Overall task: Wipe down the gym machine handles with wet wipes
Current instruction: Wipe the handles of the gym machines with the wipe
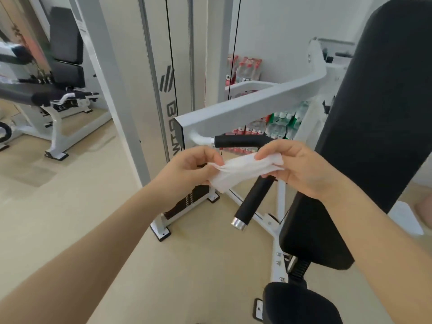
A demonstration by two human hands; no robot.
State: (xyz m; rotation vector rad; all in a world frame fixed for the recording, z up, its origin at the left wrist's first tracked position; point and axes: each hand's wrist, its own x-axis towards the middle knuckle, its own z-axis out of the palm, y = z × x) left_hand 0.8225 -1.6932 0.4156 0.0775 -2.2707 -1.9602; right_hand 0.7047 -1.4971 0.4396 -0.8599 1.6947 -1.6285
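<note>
We hold a white wipe point(245, 170) between both hands: the left hand point(189, 167) pinches its left end, the right hand point(297, 167) its right end. Just behind it a black handle point(240, 141) runs sideways, and a second handle point(252, 199) slants down below the wipe.

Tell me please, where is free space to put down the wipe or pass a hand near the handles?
Bare floor lies between the weight-stack frame feet and the seat pad. Under the lower handle a hand can pass. It is crowded by the upper handle, where both hands stretch the wipe.
</note>
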